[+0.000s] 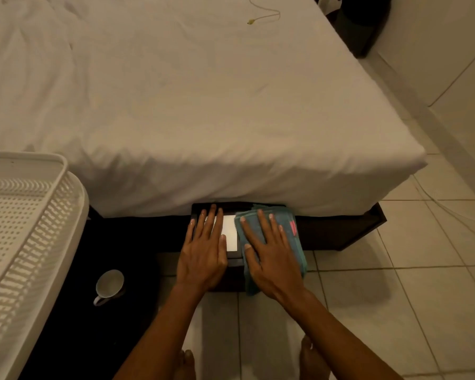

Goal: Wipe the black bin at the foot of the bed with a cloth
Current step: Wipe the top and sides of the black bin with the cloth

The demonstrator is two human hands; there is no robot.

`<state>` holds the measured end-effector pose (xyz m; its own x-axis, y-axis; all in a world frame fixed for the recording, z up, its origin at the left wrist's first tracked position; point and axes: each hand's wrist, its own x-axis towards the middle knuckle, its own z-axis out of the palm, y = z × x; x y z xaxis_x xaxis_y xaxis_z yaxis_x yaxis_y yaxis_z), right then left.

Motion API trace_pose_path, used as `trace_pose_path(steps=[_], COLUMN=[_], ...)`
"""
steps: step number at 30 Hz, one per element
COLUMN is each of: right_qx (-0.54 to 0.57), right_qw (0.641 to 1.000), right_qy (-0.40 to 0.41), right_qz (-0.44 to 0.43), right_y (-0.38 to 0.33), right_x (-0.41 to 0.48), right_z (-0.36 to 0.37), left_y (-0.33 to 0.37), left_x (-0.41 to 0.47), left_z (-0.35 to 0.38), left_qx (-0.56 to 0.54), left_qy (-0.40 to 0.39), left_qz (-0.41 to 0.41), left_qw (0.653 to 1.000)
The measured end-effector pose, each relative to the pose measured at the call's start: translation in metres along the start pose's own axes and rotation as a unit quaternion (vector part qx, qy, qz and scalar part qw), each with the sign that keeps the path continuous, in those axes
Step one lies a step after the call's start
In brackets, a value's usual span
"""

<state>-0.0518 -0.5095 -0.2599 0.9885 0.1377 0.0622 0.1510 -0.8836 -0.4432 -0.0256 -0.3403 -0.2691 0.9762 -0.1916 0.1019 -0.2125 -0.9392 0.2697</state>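
The black bin (232, 207) stands on the floor against the foot of the bed (203, 105), with a white panel (230, 232) set in its top. My left hand (203, 248) lies flat on the left part of the bin's top, fingers spread. My right hand (272, 253) presses flat on a folded teal cloth (292, 231) with a pink tag, which covers the right part of the bin's top and hangs over its front edge.
A white slotted plastic basket (25, 229) stands at the left. A white mug (109, 286) sits on a dark mat (93, 311) on the floor. A cable (263, 15) lies on the bed. My bare feet show at the bottom on the tiled floor (395, 297).
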Motion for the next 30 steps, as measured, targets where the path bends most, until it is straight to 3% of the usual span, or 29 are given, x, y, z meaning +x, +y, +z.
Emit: trace_pose_path(steps=[2,9,14,19,25,30], right_qx=[-0.003,-0.007,-0.007,-0.016,-0.008,-0.014], right_qw=[0.999,1.000,0.999,0.999,0.999,0.999], right_qy=[-0.017,0.004,-0.040,-0.006,-0.028,-0.007], right_qz=[-0.037,0.029,-0.018,0.035,0.014,0.040], right_y=[0.004,-0.008,0.001,-0.007,-0.008,-0.010], right_x=[-0.004,0.020,-0.016,0.015,-0.027,-0.008], right_z=[-0.003,0.003,-0.003,0.002,0.000,0.008], left_y=[0.000,0.002,0.003,0.001,0.003,0.005], left_x=[0.000,-0.002,0.001,0.000,0.001,0.005], left_z=[0.001,0.002,0.003,0.007,0.005,0.006], left_qx=[0.002,0.010,0.005,0.009,0.009,-0.021], left_qy=[0.000,0.004,0.005,0.010,0.008,0.006], left_qz=[-0.001,-0.007,-0.015,-0.012,-0.017,-0.038], left_qw=[1.000,1.000,1.000,1.000,1.000,0.999])
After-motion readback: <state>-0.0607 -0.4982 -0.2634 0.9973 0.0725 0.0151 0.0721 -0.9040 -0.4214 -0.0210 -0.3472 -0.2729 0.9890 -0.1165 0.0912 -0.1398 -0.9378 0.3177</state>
